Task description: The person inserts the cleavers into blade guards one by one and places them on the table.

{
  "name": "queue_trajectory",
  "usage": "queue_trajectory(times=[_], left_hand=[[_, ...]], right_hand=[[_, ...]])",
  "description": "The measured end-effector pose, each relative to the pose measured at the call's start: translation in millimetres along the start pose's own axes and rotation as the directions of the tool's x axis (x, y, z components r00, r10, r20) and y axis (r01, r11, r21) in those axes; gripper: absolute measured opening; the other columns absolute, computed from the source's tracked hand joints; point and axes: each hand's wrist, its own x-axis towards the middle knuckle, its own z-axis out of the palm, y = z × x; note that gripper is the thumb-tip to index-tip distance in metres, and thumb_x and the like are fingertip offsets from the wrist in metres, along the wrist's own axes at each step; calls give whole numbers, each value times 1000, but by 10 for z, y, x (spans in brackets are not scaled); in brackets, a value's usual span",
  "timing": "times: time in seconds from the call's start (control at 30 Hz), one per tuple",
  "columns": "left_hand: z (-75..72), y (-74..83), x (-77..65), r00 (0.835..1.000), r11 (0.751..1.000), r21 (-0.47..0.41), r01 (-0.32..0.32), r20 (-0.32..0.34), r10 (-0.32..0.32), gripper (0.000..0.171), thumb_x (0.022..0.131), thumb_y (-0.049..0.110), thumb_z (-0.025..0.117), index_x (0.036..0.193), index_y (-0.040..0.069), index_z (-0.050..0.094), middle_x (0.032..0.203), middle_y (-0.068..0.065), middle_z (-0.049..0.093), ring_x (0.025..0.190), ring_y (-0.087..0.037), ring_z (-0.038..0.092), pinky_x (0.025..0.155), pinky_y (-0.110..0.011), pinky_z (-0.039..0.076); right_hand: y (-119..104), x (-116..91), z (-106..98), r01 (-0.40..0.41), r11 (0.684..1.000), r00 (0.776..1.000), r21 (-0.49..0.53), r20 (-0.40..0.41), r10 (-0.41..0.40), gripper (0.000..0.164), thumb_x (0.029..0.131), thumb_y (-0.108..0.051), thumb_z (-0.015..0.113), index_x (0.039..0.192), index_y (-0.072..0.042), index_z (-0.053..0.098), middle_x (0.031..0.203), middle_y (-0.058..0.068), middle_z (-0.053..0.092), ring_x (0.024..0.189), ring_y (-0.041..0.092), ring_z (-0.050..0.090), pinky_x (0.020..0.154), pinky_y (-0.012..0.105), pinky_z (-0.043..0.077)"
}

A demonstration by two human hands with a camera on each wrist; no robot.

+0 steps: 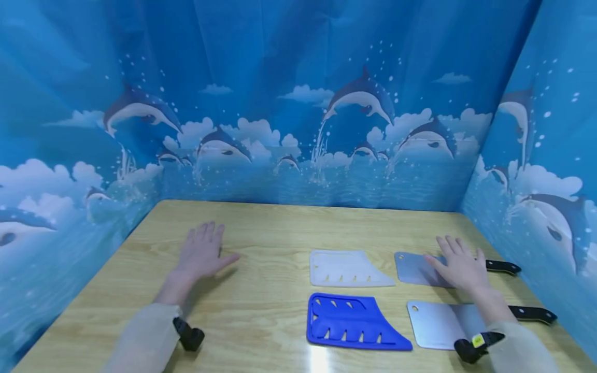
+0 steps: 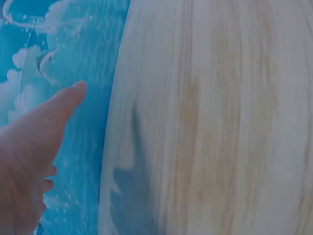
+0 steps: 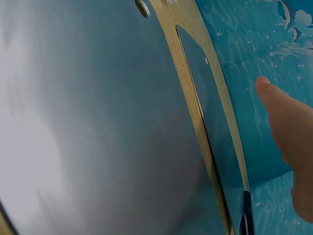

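Observation:
My left hand (image 1: 202,254) is spread with straight fingers over the left part of the table, holding nothing; its shadow falls on the wood in the left wrist view. My right hand (image 1: 462,264), fingers also spread and holding nothing, overlaps the far cleaver (image 1: 412,268) in the head view. Nearer to me, below the right forearm, lies a second cleaver (image 1: 434,324). Both have broad steel blades and black handles pointing right. Left of them lie a white slotted blade cover (image 1: 342,267) and a blue slotted blade cover (image 1: 352,321), one behind the other.
The wooden table (image 1: 266,228) is bordered at the back and sides by a blue dolphin-print curtain (image 1: 280,103). The near cleaver's handle (image 1: 534,314) reaches close to the table's right edge. Small black cameras (image 1: 188,334) are strapped to both wrists.

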Motion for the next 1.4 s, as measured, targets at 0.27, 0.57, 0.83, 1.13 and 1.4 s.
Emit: queue_trajectory(times=[0.27,0.57,0.83,1.13,1.4], left_hand=[[-31,428,64,993,993,53,-104,-49,106,88,84,60,51,141,-4,31,142,-24,33,130,-40,29,107,-57,16],[-31,986,-52,940,952,78,-295,-154,303,60,81,52,62,117,4,60,110,-13,64,102,-30,59,92,-48,43],[2,1427,-192,877,888,142,-438,-150,457,61,79,60,59,112,8,63,102,-7,66,93,-23,62,85,-40,48],[209,1827,-297,814,802,150,-579,47,579,85,74,76,46,130,11,50,119,-2,56,108,-19,52,90,-37,43],[310,2012,-351,757,745,134,-653,121,642,96,69,83,42,138,15,40,127,-2,47,115,-18,44,93,-35,39]], right_hand=[[78,-95,-116,71,997,988,35,-139,-65,71,87,-49,56,129,8,45,128,35,40,114,53,36,88,70,26],[336,-280,-219,72,982,989,172,-141,-47,55,85,-36,65,115,10,57,104,29,59,92,45,55,70,55,45],[715,-511,-305,-20,946,998,322,62,0,59,90,-38,58,123,9,50,118,33,50,104,49,45,77,55,42],[1154,-733,-217,-179,940,977,290,162,136,72,87,-40,60,121,21,42,117,42,44,102,56,39,77,61,37],[1350,-829,-128,-236,931,955,279,245,169,77,83,-40,64,124,21,39,117,43,42,102,58,37,79,65,33]])
